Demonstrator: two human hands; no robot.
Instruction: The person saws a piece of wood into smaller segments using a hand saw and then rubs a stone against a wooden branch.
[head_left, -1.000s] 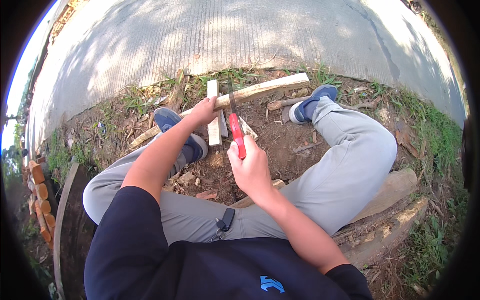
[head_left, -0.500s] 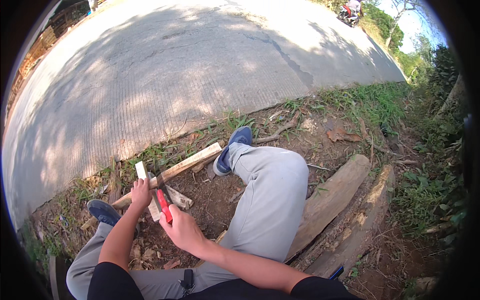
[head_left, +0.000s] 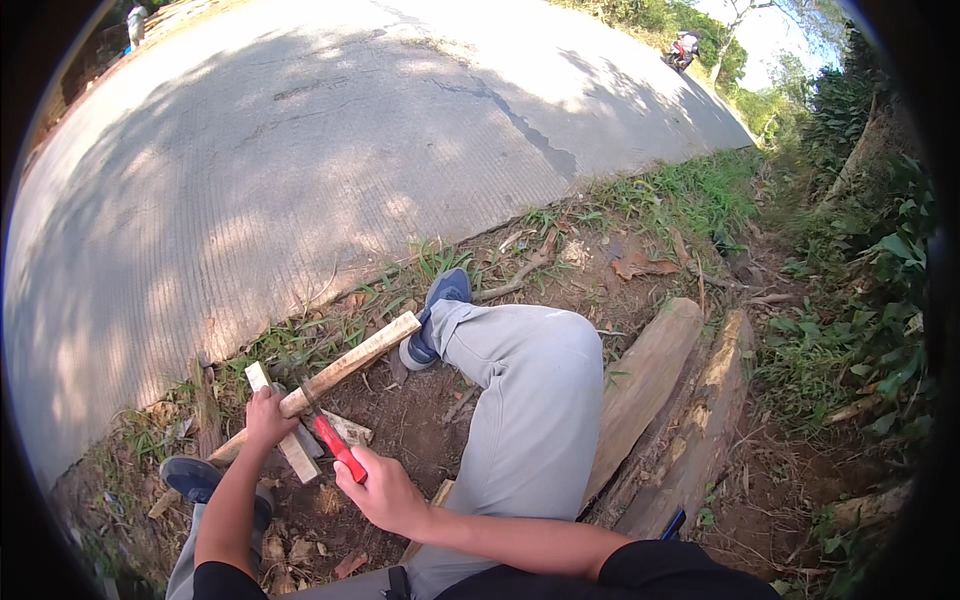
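Observation:
My left hand [head_left: 268, 418] is closed on pale wood where two pieces cross. One is a long wooden strip [head_left: 362, 362], slanting from my left foot toward my right shoe. The other is a short pale block [head_left: 298, 455] beneath it, its upper end showing past my fingers. In my right hand [head_left: 388, 492] is a red-handled saw [head_left: 338, 447], fingers wrapped round the grip's lower end. Its thin dark blade, seen almost edge-on, meets the strip just right of my left hand. Another pale offcut [head_left: 346, 430] lies beside the crossing.
My blue shoes [head_left: 447, 290] stand on either side of the wood. Thick logs [head_left: 640, 385] lie to my right. Beyond the grassy verge runs a concrete road [head_left: 330, 150], with a motorbike [head_left: 682, 50] far right and a standing person [head_left: 136, 25] far left. Bushes border the right.
My right hand and the red handle have drawn back toward me, away from the strip. The left hand keeps its hold. The view has shifted; the motorbike looks smaller.

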